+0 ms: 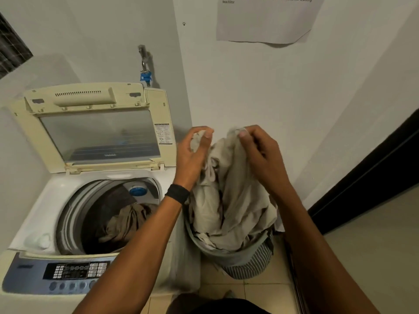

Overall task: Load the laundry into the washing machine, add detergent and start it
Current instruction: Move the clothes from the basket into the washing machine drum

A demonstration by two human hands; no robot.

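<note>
The lid (pixel 97 134) stands raised at the back, so the drum (pixel 73 213) lies open from above, a brown garment (pixel 127 223) low inside. Just right, pale cloth (pixel 231 200) gripped by the left hand (pixel 192 152) and right hand (pixel 260 152) fills the basket (pixel 254 266); the wall (pixel 249 87) stands close behind.

Paper sheet (pixel 267 21) on far wall (pixel 249 87), top cut off, printed line "Detergent is placed next to the washing machine", sticker (pixel 164 133) on raised lid (pixel 52 141) unreadable, control panel (pixel 74 270) markings illegible.

Pale cloth (pixel 229 200) aloft, washer (pixel 45 211) open
</note>
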